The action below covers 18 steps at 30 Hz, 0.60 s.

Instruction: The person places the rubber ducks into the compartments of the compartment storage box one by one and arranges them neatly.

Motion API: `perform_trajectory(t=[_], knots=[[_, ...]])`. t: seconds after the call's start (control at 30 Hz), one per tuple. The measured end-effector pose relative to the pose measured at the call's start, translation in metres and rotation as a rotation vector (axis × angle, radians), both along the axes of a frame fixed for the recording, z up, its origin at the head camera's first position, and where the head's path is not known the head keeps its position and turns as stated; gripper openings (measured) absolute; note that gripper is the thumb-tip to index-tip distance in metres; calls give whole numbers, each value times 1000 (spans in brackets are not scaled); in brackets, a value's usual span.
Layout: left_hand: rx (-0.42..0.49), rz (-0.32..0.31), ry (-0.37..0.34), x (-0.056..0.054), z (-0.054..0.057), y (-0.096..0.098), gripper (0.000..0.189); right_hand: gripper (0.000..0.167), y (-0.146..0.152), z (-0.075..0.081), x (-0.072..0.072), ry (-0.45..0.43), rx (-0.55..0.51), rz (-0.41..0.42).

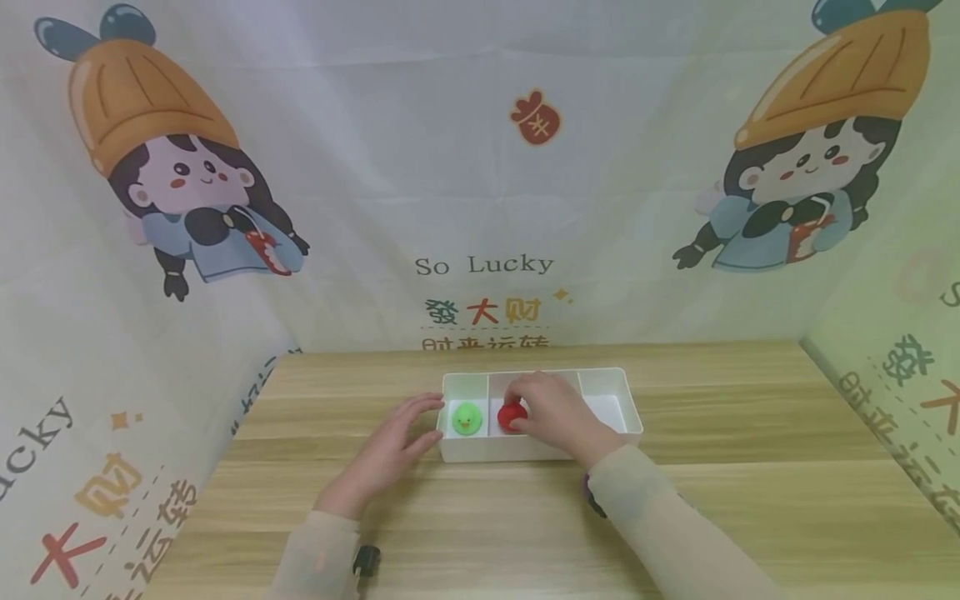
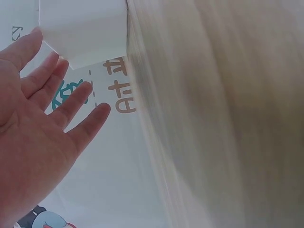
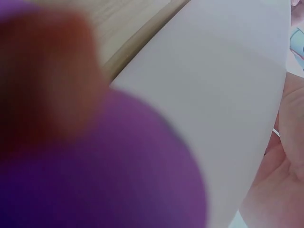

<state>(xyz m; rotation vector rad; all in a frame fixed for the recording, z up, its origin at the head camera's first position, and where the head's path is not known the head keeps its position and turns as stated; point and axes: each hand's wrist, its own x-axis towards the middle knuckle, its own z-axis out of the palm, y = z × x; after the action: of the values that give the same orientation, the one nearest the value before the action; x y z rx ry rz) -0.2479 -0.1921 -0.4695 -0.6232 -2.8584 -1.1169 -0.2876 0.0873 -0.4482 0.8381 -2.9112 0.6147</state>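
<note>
A white box [image 1: 468, 451] with three compartments stands on the table. In its left compartment sits a round green toy [image 1: 467, 419] with a small face and orange beak. My right hand [image 1: 551, 408] reaches into the middle compartment and pinches a round red toy [image 1: 511, 417] between thumb and fingers. At the box's left end, my left hand [image 1: 390, 446] has its fingers spread, fingertips right at the wall. In the left wrist view, this left hand [image 2: 42, 123] is beside the box corner [image 2: 85, 33]. The right hand [image 3: 280, 175] is partly hidden behind the box wall in the right wrist view.
A purple rounded thing [image 3: 142, 161] with a blurred orange-brown part fills the right wrist view's lower left. The wooden table [image 1: 720, 500] backs onto a printed cloth [image 1: 375, 167], which also hangs along both sides.
</note>
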Motion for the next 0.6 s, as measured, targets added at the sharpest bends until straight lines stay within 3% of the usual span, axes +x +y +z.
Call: perform_trajectory(t=[0.6], knots=[[-1,-5,7,-1,0,0,48,17,-5,5,-4,-47,43,-10]])
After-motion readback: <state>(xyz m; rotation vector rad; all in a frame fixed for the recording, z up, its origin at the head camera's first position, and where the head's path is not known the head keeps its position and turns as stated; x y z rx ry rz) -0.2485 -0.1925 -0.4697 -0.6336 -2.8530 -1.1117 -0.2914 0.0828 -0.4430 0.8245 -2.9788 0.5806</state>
